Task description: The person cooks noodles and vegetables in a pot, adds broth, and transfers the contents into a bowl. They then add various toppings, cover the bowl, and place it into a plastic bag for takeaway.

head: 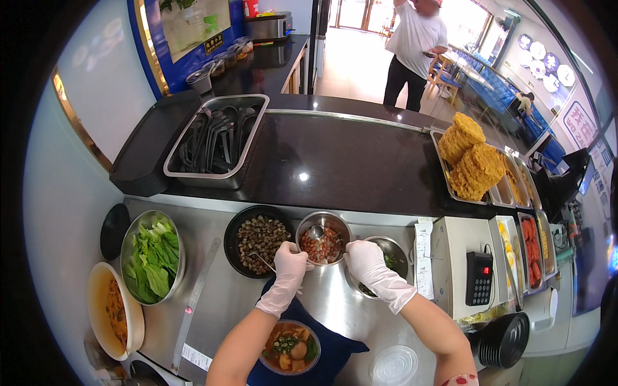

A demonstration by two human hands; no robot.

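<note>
Both my hands wear thin whitish gloves and grip a steel bowl of peanuts (324, 246) by its rim, with a spoon inside. My left hand (289, 270) is at the bowl's left side, my right hand (369, 265) at its right. Left of it stands a black bowl of small snails or shellfish (260, 239) with a spoon. Partly behind my right hand is a steel bowl of chopped greens (391, 260). Below, on a dark blue cloth (338, 347), sits a round container of soup (290, 347) with an egg and scallions. A clear plastic lid (393, 366) lies to its right.
Leafy greens fill a steel bowl (152, 260) at left, beside a cream tub (133, 309). A tray of black spoons (217, 140) stands on the raised counter, fried food (473, 164) at right. Beyond my right arm are a keypad device (479, 280) and black bowls (507, 340). A person (417, 43) stands beyond the counter.
</note>
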